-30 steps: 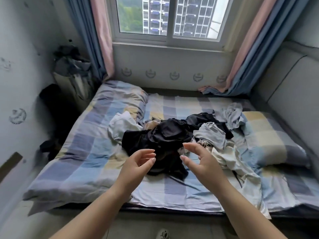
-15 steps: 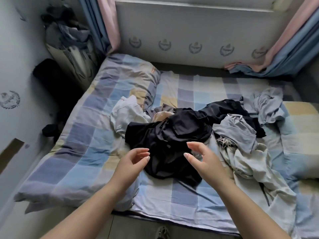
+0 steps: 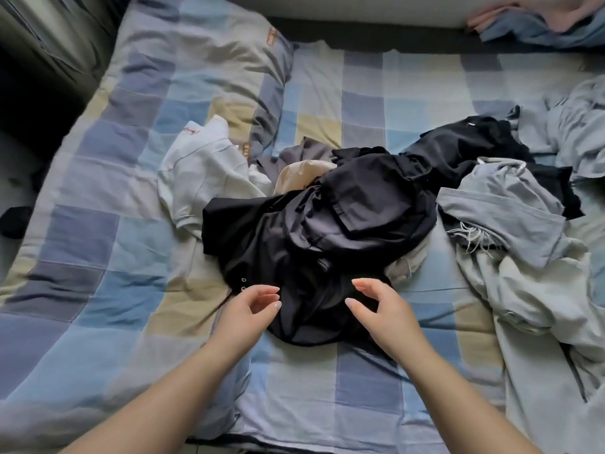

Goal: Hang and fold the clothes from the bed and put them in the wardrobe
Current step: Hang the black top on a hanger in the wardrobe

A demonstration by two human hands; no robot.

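Note:
A heap of clothes lies in the middle of the checked bed (image 3: 370, 86). A crumpled black garment (image 3: 314, 237) is on top at the front, with small metal snaps near its left edge. A white shirt (image 3: 203, 165) lies to its left, a beige piece (image 3: 301, 173) peeks out behind it, and grey clothes (image 3: 501, 204) spread to the right. My left hand (image 3: 248, 311) and my right hand (image 3: 383, 309) hover just over the black garment's near edge, palms facing each other, fingers relaxed and holding nothing.
A checked quilt (image 3: 108, 191) is bunched along the bed's left side. Pale grey fabric (image 3: 550, 322) trails toward the front right corner. Pink and blue curtain ends (image 3: 540, 24) rest at the back right. A dark gap (image 3: 39, 93) lies left of the bed.
The view has tilted down and closer to the bed. Both hands have moved forward and down to the black garment's near edge, still empty.

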